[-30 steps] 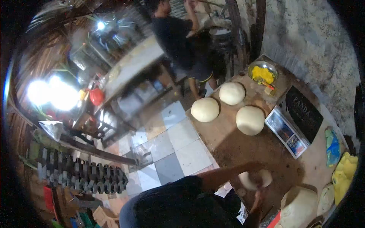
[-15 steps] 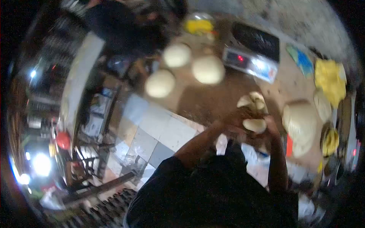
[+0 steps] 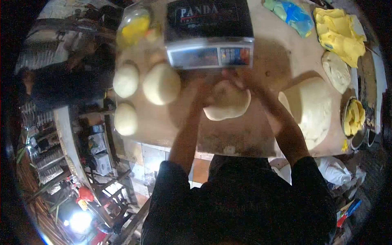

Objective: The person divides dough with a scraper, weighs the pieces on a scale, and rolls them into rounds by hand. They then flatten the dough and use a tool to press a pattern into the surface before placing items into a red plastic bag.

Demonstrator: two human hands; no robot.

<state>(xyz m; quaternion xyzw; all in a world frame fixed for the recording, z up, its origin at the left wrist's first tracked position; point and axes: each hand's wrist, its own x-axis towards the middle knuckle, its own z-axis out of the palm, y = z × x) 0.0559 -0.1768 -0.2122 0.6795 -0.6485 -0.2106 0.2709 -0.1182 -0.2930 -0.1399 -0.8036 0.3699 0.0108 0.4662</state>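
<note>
A pale piece of dough lies on the table directly in front of me. My left hand is at its left and far edge, dim and smeared by motion. Curled over the far right edge of the same piece is my right hand, its fingers partly blurred. Both hands cup the dough from its far side. Just beyond them stands a black digital scale with a lit front panel. A large slab of dough rests to the right of my right forearm.
Dough balls sit on the left: a larger one, one near the corner and one by the edge. Yellow wrapping, a blue-green packet and a small dough lump lie at right. The wooden table ends before me.
My view has turned and come nearer the table. The hands, which held dough pieces above the front edge, have moved forward close to the scale, and the dough is now down on the table.
</note>
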